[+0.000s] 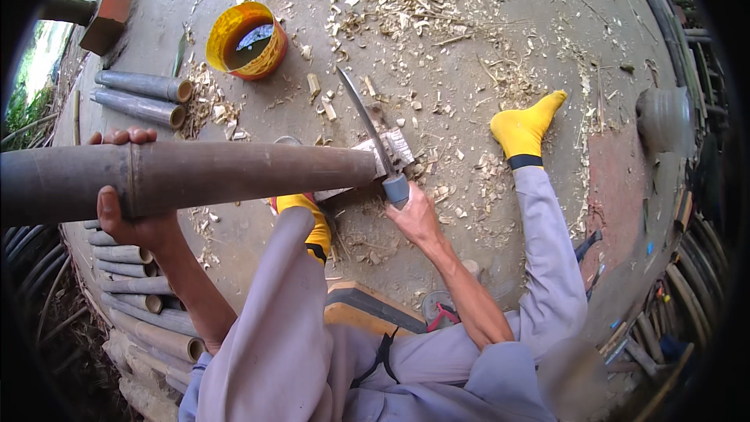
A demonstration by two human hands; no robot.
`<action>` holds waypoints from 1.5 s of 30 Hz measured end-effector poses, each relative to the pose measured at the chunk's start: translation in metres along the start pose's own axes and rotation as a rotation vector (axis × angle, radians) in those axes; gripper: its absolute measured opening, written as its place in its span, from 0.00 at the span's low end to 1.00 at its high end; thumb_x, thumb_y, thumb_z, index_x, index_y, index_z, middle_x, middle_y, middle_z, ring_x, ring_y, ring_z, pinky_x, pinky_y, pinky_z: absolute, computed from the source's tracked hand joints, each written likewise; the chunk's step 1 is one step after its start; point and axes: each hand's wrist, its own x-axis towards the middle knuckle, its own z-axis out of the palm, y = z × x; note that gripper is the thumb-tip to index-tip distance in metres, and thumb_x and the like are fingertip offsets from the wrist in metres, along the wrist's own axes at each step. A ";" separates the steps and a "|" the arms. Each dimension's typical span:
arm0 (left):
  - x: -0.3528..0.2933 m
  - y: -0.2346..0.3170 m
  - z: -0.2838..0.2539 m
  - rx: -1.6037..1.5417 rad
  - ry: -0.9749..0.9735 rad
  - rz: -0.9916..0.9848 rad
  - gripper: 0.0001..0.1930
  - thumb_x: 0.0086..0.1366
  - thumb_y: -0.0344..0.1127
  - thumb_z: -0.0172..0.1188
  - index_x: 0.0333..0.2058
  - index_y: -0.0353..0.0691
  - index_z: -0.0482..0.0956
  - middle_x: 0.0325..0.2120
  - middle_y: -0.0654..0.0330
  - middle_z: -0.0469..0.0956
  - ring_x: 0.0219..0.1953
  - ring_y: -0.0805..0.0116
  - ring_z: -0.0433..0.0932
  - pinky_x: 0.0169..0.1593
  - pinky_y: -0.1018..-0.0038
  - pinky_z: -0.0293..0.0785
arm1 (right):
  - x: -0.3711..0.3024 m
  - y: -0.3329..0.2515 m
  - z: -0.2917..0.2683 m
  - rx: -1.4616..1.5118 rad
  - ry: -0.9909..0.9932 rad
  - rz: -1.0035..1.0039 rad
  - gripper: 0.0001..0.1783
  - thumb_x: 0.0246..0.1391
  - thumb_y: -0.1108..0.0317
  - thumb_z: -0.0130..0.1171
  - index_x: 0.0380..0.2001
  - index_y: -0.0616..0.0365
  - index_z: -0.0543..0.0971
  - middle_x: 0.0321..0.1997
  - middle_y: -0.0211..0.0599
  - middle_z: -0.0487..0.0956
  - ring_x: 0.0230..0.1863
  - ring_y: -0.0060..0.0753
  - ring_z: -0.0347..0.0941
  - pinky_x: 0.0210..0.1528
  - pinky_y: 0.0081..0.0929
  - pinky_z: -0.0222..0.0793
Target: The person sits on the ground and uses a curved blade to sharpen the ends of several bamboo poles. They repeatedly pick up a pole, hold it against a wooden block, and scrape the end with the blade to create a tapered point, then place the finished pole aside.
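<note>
My left hand (142, 228) is closed round a thick brown bamboo pole (250, 172), its thumb below and fingertips over the far side. The pole lies level from the left edge, its right end beside a curved knife (361, 113). My right hand (416, 219) grips the knife's grey handle (397, 188); the blade points up and away. Whether the blade touches the pole's end, I cannot tell. Under that end is a pale, chipped block (398, 144). My feet wear yellow socks (525, 125), one partly hidden by my knee.
A yellow-orange bucket (275, 55) with dark liquid stands at the far left. Two bamboo lengths (148, 86) lie near it, by a red-brown block (108, 19). More bamboo pieces (152, 324) are stacked at near left. Wood chips (406, 12) litter the floor. A cylindrical container (664, 121) stands right.
</note>
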 end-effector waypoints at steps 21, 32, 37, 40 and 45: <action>0.020 -0.001 -0.021 -0.047 -0.448 0.073 0.42 0.40 0.52 0.57 0.52 0.31 0.60 0.43 0.49 0.60 0.48 0.51 0.62 0.60 0.53 0.55 | -0.016 -0.031 -0.008 0.393 0.273 -0.267 0.17 0.40 0.72 0.65 0.34 0.61 0.71 0.24 0.44 0.79 0.26 0.36 0.80 0.27 0.29 0.74; 0.001 -0.001 0.029 0.234 0.315 0.089 0.29 0.58 0.42 0.52 0.52 0.27 0.61 0.43 0.47 0.70 0.48 0.47 0.70 0.57 0.53 0.63 | -0.011 -0.037 -0.018 0.068 0.068 -0.160 0.22 0.42 0.72 0.62 0.41 0.66 0.66 0.26 0.53 0.77 0.30 0.49 0.79 0.29 0.36 0.74; -0.007 0.002 0.019 0.245 0.226 0.067 0.29 0.55 0.44 0.53 0.53 0.38 0.60 0.43 0.51 0.68 0.47 0.52 0.69 0.53 0.53 0.65 | -0.019 -0.068 -0.026 0.162 0.303 -0.379 0.22 0.42 0.74 0.64 0.40 0.66 0.66 0.29 0.51 0.77 0.27 0.43 0.79 0.27 0.32 0.76; -0.009 0.005 0.028 0.257 0.242 0.066 0.29 0.54 0.43 0.53 0.53 0.37 0.60 0.43 0.51 0.68 0.47 0.53 0.69 0.54 0.53 0.64 | -0.009 -0.029 -0.003 0.063 0.179 -0.211 0.20 0.42 0.75 0.63 0.37 0.66 0.65 0.28 0.54 0.77 0.25 0.44 0.78 0.25 0.35 0.77; -0.011 0.004 0.024 0.229 0.188 0.122 0.30 0.52 0.43 0.53 0.51 0.35 0.60 0.42 0.51 0.67 0.48 0.56 0.67 0.56 0.55 0.62 | 0.001 -0.006 -0.004 -0.003 0.048 -0.034 0.17 0.43 0.73 0.62 0.35 0.64 0.67 0.24 0.52 0.78 0.26 0.43 0.79 0.24 0.34 0.75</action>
